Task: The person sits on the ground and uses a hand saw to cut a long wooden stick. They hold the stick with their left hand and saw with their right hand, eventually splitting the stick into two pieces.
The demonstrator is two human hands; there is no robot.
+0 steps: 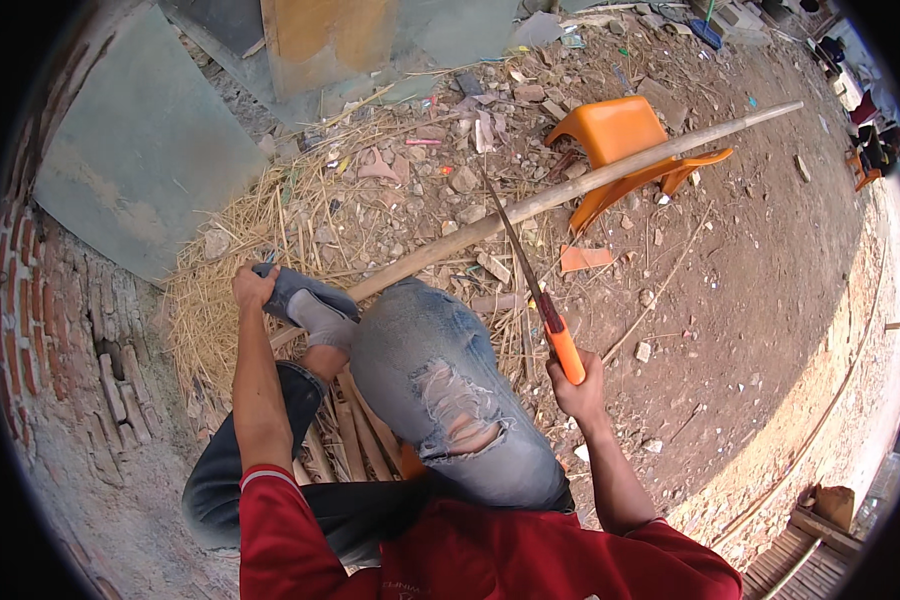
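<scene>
My right hand [578, 388] grips a handsaw [564, 345] by its orange handle. The narrow, dark blade points up and away, its upper part passing over a long wooden pole [490, 225]. Whether the teeth touch the wood, I cannot tell. The pole slants from beside my bent knee up to the far right, resting across an orange plastic chair [620, 135] that lies tipped over. My left hand [254, 286] is closed around the toe of the grey-blue shoe [288, 288] on my foot, with some fingers hidden. The pole's near part runs behind my leg and shoe.
Straw [210, 310] and broken brick litter the dirt ground. Cut wooden pieces [360, 435] lie under my legs. A worn brick wall [45, 330] rises at left, with grey sheets [140, 150] leaning near it. A slatted bamboo surface [800, 560] is at the lower right.
</scene>
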